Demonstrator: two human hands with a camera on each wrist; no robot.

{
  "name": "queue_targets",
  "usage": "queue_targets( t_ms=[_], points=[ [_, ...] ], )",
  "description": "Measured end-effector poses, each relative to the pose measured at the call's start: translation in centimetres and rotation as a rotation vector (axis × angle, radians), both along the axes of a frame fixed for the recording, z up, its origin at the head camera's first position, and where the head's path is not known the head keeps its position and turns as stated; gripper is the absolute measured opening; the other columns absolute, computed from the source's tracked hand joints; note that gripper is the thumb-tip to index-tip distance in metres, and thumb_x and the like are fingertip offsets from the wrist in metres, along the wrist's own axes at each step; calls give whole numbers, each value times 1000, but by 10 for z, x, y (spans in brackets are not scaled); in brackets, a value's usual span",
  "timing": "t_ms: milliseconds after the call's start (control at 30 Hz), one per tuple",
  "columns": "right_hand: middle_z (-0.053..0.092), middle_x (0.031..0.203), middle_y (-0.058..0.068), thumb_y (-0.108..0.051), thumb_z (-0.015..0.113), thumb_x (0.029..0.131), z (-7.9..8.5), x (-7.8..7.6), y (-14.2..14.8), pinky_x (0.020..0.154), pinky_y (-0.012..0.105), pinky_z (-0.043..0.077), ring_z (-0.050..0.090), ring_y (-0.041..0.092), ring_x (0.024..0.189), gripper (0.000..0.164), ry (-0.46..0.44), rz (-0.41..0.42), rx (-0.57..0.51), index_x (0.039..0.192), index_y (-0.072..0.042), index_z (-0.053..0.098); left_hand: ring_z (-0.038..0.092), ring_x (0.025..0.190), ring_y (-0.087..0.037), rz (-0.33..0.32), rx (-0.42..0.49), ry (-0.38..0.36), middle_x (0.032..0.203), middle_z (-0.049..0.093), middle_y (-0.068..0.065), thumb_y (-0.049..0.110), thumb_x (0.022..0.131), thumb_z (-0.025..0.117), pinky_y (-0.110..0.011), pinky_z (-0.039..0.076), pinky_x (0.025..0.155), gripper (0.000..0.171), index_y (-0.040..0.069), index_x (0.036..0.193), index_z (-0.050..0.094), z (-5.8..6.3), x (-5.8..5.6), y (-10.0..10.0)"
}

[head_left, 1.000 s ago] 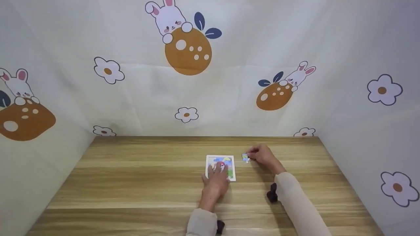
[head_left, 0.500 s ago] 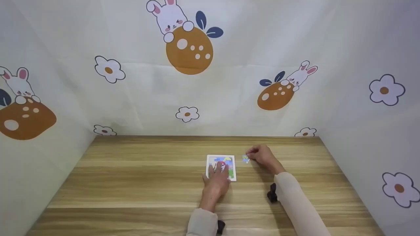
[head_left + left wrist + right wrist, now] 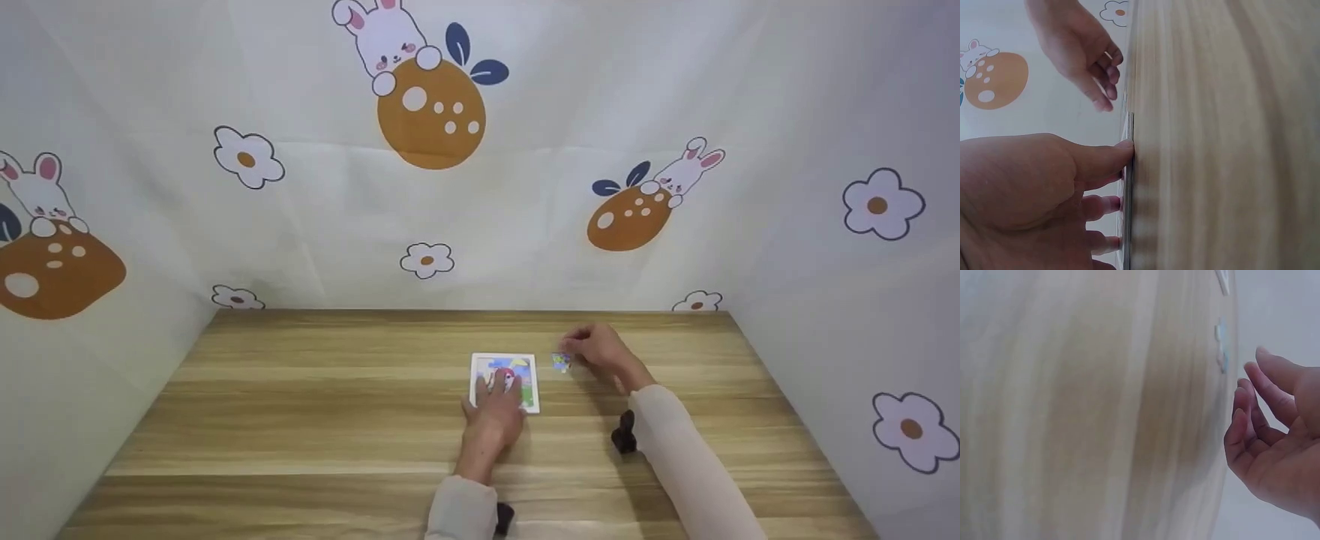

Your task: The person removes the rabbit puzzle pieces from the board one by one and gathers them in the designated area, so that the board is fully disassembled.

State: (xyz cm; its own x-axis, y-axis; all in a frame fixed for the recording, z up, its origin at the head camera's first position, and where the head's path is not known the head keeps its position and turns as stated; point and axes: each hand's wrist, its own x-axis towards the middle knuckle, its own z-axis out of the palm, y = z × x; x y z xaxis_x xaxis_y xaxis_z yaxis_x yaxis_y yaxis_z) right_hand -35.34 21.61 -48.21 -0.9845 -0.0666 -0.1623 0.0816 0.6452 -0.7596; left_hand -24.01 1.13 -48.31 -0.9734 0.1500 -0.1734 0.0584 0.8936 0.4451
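A small jigsaw puzzle in a white-rimmed tray [image 3: 537, 386] lies on the wooden table. My left hand [image 3: 495, 420] rests on it with fingers spread, covering its lower middle; in the left wrist view the thumb touches the edge of the tray [image 3: 1127, 219]. To the right of the tray lies a loose puzzle piece [image 3: 561, 361], blue and green with a white tab. My right hand [image 3: 600, 351] is just beyond and right of that piece. In the right wrist view its loosely curled fingers hold nothing, and the puzzle piece [image 3: 1222, 349] lies apart from them on the table.
The wooden table [image 3: 300, 420] extends around the puzzle on all sides. A pale cloth [image 3: 337, 225] printed with rabbits, oranges and flowers hangs along the back and both sides. Black devices [image 3: 624, 433] sit at both wrists.
My right hand has lifted a little, its fingertips leaving the loose puzzle piece, which stays on the table. The left hand has stayed on the puzzle.
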Motion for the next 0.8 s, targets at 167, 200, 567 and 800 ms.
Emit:
queue_targets(
  t_ms=[167,200,567,800],
  points=[
    [74,106,14,-22,63,99,9,-1,-14,83,31,55,66,18,93,25,80,90,14,110,-1,74,21,151,-46,0,0,4,163,31,-13,23,101,56,-74,23,115,54,12,152,43,0,0,0],
    [75,106,16,-20,63,99,10,0,-18,83,32,56,67,19,93,25,91,110,4,110,0,74,21,151,-46,-1,3,4,164,31,-13,23,101,56,-74,23,115,54,11,152,43,1,0,0],
    [76,104,12,-13,66,96,5,2,-51,79,29,55,66,17,90,17,113,214,12,106,-4,76,11,155,-45,-61,53,-23,167,24,-11,31,101,56,-78,7,115,58,14,154,40,-1,-2,1],
    [76,102,10,-12,67,96,4,1,-63,83,32,55,66,17,92,15,118,234,28,104,-7,77,12,155,-44,-148,61,-57,166,30,-7,31,100,57,-79,6,115,57,17,153,43,1,-3,4]
  ],
)
